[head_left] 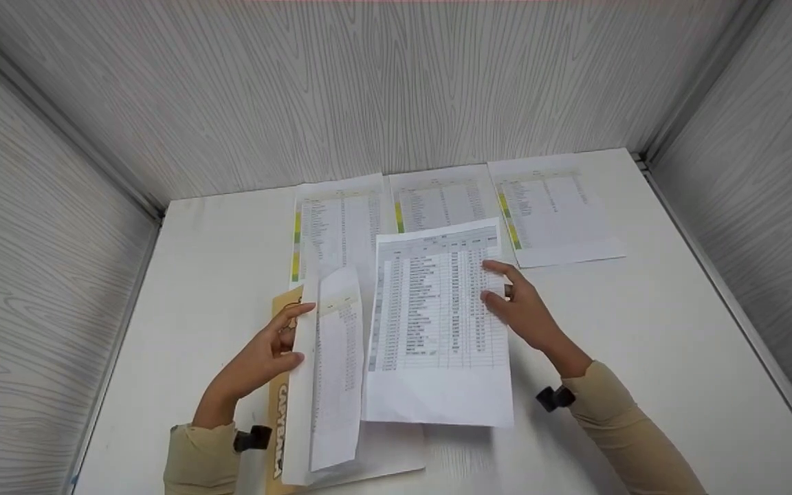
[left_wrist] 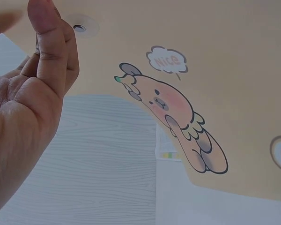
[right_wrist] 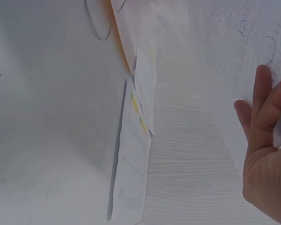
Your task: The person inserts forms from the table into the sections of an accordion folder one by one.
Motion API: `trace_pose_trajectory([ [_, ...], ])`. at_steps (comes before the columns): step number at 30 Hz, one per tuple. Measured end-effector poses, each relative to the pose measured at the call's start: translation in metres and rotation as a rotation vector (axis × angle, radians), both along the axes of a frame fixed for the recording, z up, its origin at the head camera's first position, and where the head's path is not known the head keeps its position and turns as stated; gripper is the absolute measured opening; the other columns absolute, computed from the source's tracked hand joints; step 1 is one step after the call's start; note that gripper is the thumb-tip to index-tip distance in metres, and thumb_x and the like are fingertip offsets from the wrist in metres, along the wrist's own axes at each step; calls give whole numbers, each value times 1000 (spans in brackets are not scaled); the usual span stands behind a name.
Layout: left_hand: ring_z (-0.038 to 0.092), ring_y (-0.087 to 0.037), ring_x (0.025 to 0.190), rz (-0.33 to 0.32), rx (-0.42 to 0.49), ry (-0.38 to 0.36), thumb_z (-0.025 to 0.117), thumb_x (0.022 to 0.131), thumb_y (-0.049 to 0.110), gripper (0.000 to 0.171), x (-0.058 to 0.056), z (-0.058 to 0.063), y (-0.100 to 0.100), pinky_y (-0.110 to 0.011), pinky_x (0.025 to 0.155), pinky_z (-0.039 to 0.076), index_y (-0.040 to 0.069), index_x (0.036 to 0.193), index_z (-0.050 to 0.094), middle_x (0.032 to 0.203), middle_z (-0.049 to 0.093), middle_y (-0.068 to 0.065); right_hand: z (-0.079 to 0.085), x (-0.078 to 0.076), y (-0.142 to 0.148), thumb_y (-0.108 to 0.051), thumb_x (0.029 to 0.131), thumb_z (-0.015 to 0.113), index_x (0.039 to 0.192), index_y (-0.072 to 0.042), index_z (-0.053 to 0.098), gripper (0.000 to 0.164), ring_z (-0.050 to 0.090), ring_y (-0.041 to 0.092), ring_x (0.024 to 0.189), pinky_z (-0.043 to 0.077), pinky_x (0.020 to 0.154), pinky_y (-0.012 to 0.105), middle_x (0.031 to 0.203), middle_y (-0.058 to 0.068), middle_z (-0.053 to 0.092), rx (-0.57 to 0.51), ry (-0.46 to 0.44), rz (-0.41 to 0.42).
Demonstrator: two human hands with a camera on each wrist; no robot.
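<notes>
My left hand (head_left: 258, 357) grips the left edge of a tan folder (head_left: 278, 412) lettered CAPYBARA, its inner side white. The left wrist view shows the folder's outer cover (left_wrist: 253, 93), with a cartoon capybara (left_wrist: 173, 103) and a round button. A narrow, curled printed sheet (head_left: 337, 385) stands inside the folder. To the right, my right hand (head_left: 530, 313) holds a printed table sheet (head_left: 437, 392) by its right edge, thumb and a finger on the front, other fingers behind. Handwriting shows faintly on this sheet's back (right_wrist: 243, 47) in the right wrist view.
Three printed sheets with yellow-green side strips lie along the back of the white table (head_left: 643, 385): a left sheet (head_left: 341, 227), a middle sheet (head_left: 441, 199) partly covered by the raised page, and a right sheet (head_left: 554, 220). Wood-grain panels (head_left: 396, 89) enclose the back and sides.
</notes>
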State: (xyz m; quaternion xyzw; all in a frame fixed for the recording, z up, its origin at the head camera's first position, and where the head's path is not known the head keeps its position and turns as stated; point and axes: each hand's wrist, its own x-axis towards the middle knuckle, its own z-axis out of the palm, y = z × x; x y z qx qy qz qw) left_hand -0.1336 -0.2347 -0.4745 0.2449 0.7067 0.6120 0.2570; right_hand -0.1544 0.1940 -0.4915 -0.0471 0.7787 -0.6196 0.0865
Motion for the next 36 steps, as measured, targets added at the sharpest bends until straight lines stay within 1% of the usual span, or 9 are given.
trace_pose_trajectory([
  [6,65,-36,97,-8,-1,16,50,90,-3,71,-1,-1,0,-33,72,56,14,152,20,125,50,-41,2,5,-10,-10,95,53,148,-14,34,57,67,22,93,55,67,30,134,20,52,-7,-34,33],
  [11,65,-38,94,-10,-9,25,50,90,-3,70,-1,-1,0,-33,71,57,14,151,21,122,52,-41,-1,6,-18,-10,95,54,148,-15,33,57,67,21,91,56,67,31,132,21,52,-31,-71,78],
  [18,66,-34,93,-8,-5,28,51,90,-2,70,0,0,1,-32,71,56,13,151,21,120,52,-42,-7,6,-27,-11,96,53,150,-15,31,58,68,20,88,56,66,30,130,22,54,-74,-90,158],
  [20,66,-29,94,-2,-11,24,51,90,-3,71,0,0,1,-32,72,56,14,152,21,121,52,-41,-10,5,-29,-10,96,52,150,-14,29,58,69,20,88,56,67,29,129,23,54,-97,-98,186],
  [22,66,-28,96,4,-17,21,50,90,-4,71,0,0,2,-31,73,55,14,152,21,122,52,-40,-12,5,-32,-10,97,51,150,-15,28,58,69,20,89,56,67,29,129,23,55,-114,-104,212],
  [25,66,-23,97,7,-16,10,48,89,-5,72,0,-1,2,-31,74,55,15,152,20,124,51,-40,-17,4,-37,-10,97,51,151,-15,27,59,70,21,90,56,68,30,129,23,55,-134,-108,246],
  [32,67,-28,94,-5,-7,31,48,88,-6,72,-1,-2,1,-31,72,56,13,152,21,120,53,-42,-24,4,-55,-11,97,52,150,-14,26,59,69,20,90,56,68,30,127,22,56,-111,-100,269],
  [36,67,-22,93,-5,-5,30,49,88,-6,72,0,-2,2,-31,71,56,13,152,21,121,53,-41,-28,3,-66,-12,97,54,151,-14,26,60,68,18,89,55,67,28,126,22,57,-81,-104,267],
])
